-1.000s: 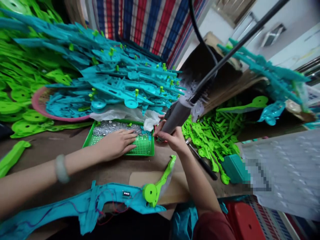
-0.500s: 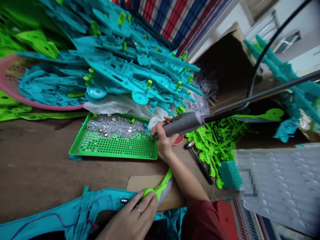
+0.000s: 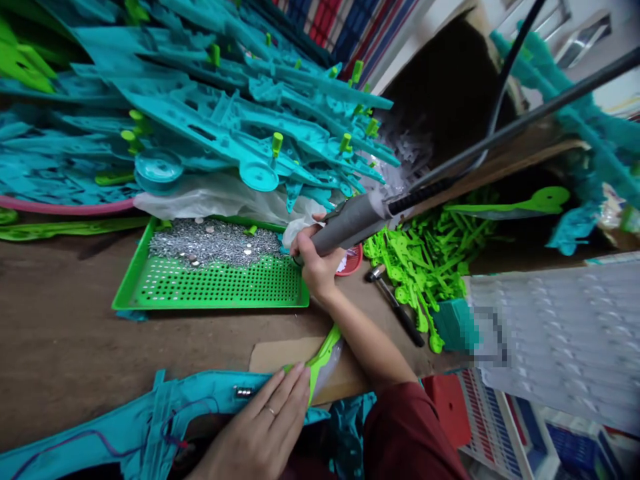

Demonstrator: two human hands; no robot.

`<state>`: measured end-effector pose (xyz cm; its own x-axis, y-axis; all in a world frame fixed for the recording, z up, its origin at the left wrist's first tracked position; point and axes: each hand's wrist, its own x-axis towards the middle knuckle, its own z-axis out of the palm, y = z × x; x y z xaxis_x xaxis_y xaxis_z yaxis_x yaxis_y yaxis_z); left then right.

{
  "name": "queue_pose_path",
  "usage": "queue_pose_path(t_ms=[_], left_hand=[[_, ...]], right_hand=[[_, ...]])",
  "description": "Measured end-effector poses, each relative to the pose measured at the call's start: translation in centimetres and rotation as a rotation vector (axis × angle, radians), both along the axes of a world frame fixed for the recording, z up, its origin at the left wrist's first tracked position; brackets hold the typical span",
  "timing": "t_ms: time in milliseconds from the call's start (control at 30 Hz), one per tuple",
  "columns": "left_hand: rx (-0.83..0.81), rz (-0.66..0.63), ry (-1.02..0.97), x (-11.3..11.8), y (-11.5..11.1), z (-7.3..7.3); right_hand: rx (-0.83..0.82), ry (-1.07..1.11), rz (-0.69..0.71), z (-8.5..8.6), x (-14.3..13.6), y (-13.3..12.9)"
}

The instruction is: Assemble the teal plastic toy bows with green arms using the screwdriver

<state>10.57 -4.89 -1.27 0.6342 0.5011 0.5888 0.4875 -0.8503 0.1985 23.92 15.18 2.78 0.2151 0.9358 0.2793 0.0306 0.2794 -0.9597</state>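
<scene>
The work appears partway along: in the long blue piece [image 3: 205, 387], wires [image 3: 95, 433] have been laid and a small silver part [image 3: 244, 392] is seated, while a curved green part [image 3: 323, 363] is placed at the right end. The upward side is left uncovered, which suggests an unfinished piece; whether the green part is fastened cannot be told, as the joint is hidden by the left hand [image 3: 265, 420]. That hand is laid flat, its fingers extended and close together, pressed over the joint with nothing gripped. By the right hand [image 3: 320, 267], fingers curled, a grey cylindrical tool [image 3: 350, 223] is held aslant, its lower end near the right side of the green tray [image 3: 210, 290], where small metal pieces [image 3: 220, 243] are heaped; whether one is carried at the tip cannot be made out. The blue piece is stretched along the near edge of the tabletop [image 3: 60, 313], from the left toward the middle. Its body is matte, hollow and ribbed, with a purplish wire and some red showing inside.
</scene>
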Motion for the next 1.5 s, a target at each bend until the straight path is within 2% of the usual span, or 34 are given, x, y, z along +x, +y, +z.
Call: queue_pose_path(t_ms=[67,133,200,267,367,433,533,767,867,933,967,1033,1133,1200,1300,1400,1500], left_hand=[[0.012,-0.006,-0.002,-0.3,-0.2,0.0],[0.012,-0.019,-0.009,-0.7,-0.5,-0.1],[-0.009,-0.031,-0.03,-1.0,-0.8,-0.1],[-0.052,-0.042,-0.036,-1.2,-0.9,-0.2],[-0.106,-0.05,-0.021,-1.3,-0.8,-0.1],[-0.089,-0.082,-0.013,-1.5,-0.5,0.1],[-0.051,-0.105,0.007,-1.5,-0.2,0.1],[-0.099,-0.086,-0.016,-1.3,-0.6,0.2],[-0.092,-0.077,-0.002,-1.3,-0.8,0.1],[-0.05,-0.072,-0.002,-1.2,-0.8,-0.2],[-0.026,-0.07,-0.013,-1.2,-0.9,-0.3],[-0.007,-0.066,-0.034,-1.1,-0.9,-0.5],[-0.026,-0.054,-0.017,-0.9,-0.9,-0.6],[-0.02,-0.04,-0.015,-0.9,-0.9,-0.5],[-0.002,-0.028,-0.032,-0.8,-0.7,-0.4],[0.012,-0.031,-0.036,-0.9,-0.5,-0.4],[0.015,-0.041,-0.03,-1.1,-0.2,-0.4]], right_hand=[[0.024,0.04,-0.052,1.7,1.0,-1.2],[0.038,0.064,-0.164,3.2,2.8,-3.1],[0.057,0.053,-0.288,4.0,4.9,-5.3],[0.059,0.021,-0.363,3.6,7.0,-7.3],[0.045,-0.015,-0.402,1.8,9.4,-9.1],[0.056,-0.03,-0.435,0.7,10.3,-9.6],[0.068,-0.058,-0.458,0.0,10.7,-9.5],[0.141,-0.029,-0.344,-1.6,11.2,-8.9],[0.171,-0.02,-0.144,-1.7,12.2,-8.9],[0.18,-0.057,0.007,-0.6,12.3,-8.8],[0.205,-0.073,0.042,0.1,12.0,-8.6],[0.305,-0.056,0.012,1.8,10.5,-7.7],[0.412,0.047,-0.032,3.1,6.0,-5.1],[0.351,0.066,0.006,2.5,2.8,-2.9],[0.229,0.081,0.013,0.4,-0.3,-0.2],[0.197,0.115,0.008,-1.3,-1.0,1.1],[0.19,0.132,0.042,-1.7,-0.7,1.2]])
